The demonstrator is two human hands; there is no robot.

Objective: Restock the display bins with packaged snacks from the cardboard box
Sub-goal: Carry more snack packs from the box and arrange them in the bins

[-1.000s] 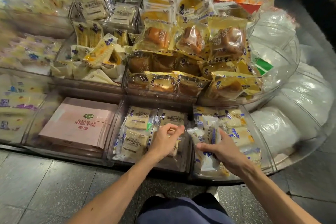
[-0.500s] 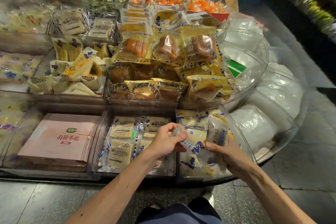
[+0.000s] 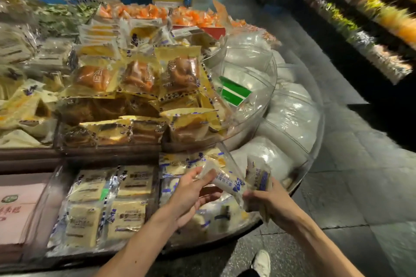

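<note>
My left hand [image 3: 193, 191] pinches the top end of a white and blue snack packet [image 3: 227, 183], lifted above the clear front-right bin [image 3: 227, 227]. My right hand [image 3: 267, 201] grips the packet's lower end and also holds a second similar packet [image 3: 257, 175] upright. More white and blue packets [image 3: 180, 164] lie in that bin below my hands. No cardboard box is in view.
To the left is a bin of flat cream packets [image 3: 105, 200], then a pink box [image 3: 15, 204]. Yellow bread packets [image 3: 139, 87] pile on the tier above. Curved clear bins with white bags [image 3: 290, 119] wrap the right end. Dark aisle floor [image 3: 351, 186] and shelves [image 3: 371, 18] lie at right.
Both hands have lifted packets up out of the front-right bin and moved right. The view has swung right and blurred, showing the aisle and shelves.
</note>
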